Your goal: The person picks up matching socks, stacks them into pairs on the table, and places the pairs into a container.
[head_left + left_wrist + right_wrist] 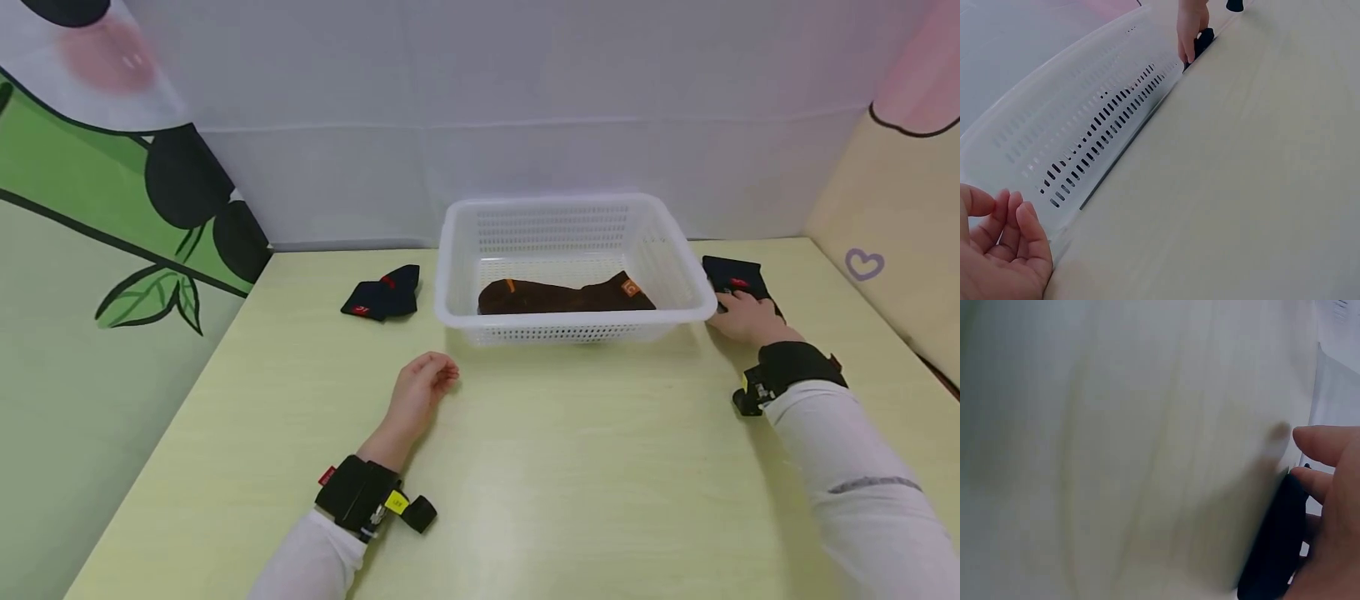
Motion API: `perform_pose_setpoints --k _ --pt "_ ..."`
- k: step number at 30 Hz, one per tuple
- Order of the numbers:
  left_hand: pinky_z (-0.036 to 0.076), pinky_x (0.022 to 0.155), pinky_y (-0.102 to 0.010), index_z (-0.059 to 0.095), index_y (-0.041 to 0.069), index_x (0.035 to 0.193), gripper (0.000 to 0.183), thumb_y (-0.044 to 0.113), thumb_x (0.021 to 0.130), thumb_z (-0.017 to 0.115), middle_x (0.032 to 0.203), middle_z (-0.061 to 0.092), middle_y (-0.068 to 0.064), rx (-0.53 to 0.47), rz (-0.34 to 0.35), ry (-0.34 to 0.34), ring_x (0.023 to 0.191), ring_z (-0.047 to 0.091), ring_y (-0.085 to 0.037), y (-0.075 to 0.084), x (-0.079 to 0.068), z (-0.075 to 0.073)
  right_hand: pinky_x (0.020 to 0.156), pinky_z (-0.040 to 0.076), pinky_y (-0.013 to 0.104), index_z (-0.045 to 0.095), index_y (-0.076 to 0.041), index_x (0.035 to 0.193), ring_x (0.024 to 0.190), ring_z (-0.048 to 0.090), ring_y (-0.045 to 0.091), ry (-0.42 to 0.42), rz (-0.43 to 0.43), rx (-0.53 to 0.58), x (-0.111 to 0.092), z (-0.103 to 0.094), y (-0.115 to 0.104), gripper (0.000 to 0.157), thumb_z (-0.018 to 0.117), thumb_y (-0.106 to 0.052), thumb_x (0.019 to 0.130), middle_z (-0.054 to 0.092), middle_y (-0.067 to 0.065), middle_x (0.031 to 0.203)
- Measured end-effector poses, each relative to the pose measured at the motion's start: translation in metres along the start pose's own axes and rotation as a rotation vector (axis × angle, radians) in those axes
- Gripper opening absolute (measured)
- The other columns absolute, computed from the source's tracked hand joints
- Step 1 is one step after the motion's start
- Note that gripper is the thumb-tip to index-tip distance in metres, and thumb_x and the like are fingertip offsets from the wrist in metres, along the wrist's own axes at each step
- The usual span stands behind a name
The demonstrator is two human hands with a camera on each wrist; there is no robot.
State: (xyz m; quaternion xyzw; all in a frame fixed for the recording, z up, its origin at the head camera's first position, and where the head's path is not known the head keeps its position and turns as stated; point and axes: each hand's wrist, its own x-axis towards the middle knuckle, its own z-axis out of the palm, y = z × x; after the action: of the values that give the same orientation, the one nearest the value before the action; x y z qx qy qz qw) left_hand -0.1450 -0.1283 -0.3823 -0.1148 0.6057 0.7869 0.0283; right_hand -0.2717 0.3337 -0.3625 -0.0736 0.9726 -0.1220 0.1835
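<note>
A folded dark navy sock (pixel 733 272) with a small red mark lies to the right of the white plastic basket (pixel 573 332). My right hand (pixel 750 318) rests on it. In the right wrist view the fingers touch the edge of this dark sock (pixel 1275 537), while the thumb (pixel 1319 440) stands apart from it. My left hand (pixel 423 385) is by the basket's front left corner, fingers loosely bent and holding nothing. A brown sock (pixel 562 296) with orange marks lies inside the basket. Another folded navy sock (pixel 384 293) with red marks lies left of the basket.
The pale wooden table (pixel 570 467) carries the basket near its back edge. A grey cloth wall (pixel 525 158) rises directly behind. Printed panels stand at the left and right sides.
</note>
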Motion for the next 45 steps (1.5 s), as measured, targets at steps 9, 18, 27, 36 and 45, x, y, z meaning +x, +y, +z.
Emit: perform_pose_setpoints --k 9,18,27,36,45 --pt "0.048 0.069 -0.018 0.059 0.006 0.078 0.024 0.006 0.097 0.044 0.076 0.057 0.000 0.019 0.008 -0.011 0.074 0.056 -0.009 0.003 -0.001 -0.001 0.104 0.008 0.068 0.023 0.016 0.139 0.133 0.011 0.055 -0.007 -0.033 0.013 -0.002 0.000 0.006 0.067 0.043 -0.029 0.094 0.016 0.043 0.142" --pt "0.049 0.071 -0.019 0.059 0.005 0.079 0.023 0.004 0.097 0.045 0.078 0.058 -0.001 0.017 0.007 -0.009 0.075 0.057 -0.010 0.006 0.000 0.004 0.103 0.007 0.069 0.024 0.017 0.139 0.130 0.010 0.060 -0.065 -0.087 0.043 -0.022 0.003 0.013 0.072 0.054 -0.030 0.092 0.013 0.044 0.141" --pt "0.048 0.071 -0.019 0.059 0.005 0.080 0.024 0.005 0.098 0.043 0.078 0.057 -0.001 0.030 0.004 -0.018 0.075 0.056 -0.009 0.005 0.001 0.002 0.100 0.018 0.071 0.036 0.012 0.137 0.128 0.014 0.062 -0.134 -0.125 0.149 -0.058 0.000 0.005 0.063 0.050 -0.034 0.096 0.019 0.039 0.143" --pt "0.048 0.072 -0.019 0.058 0.000 0.084 0.020 0.005 0.097 0.043 0.078 0.058 -0.001 0.039 0.009 -0.022 0.076 0.056 -0.010 0.005 0.002 0.004 0.093 0.033 0.066 0.053 0.008 0.127 0.120 0.034 0.060 -0.119 -0.089 0.080 -0.093 -0.001 0.003 0.051 0.045 -0.034 0.099 0.042 0.039 0.132" --pt "0.048 0.071 -0.020 0.058 0.003 0.081 0.022 0.004 0.097 0.043 0.078 0.057 -0.001 0.040 -0.008 -0.002 0.075 0.056 -0.011 0.003 -0.002 0.001 0.087 0.043 0.057 0.063 0.006 0.113 0.107 0.051 0.050 -0.074 -0.133 0.128 -0.097 0.004 -0.005 0.040 0.049 -0.028 0.098 0.059 0.031 0.114"
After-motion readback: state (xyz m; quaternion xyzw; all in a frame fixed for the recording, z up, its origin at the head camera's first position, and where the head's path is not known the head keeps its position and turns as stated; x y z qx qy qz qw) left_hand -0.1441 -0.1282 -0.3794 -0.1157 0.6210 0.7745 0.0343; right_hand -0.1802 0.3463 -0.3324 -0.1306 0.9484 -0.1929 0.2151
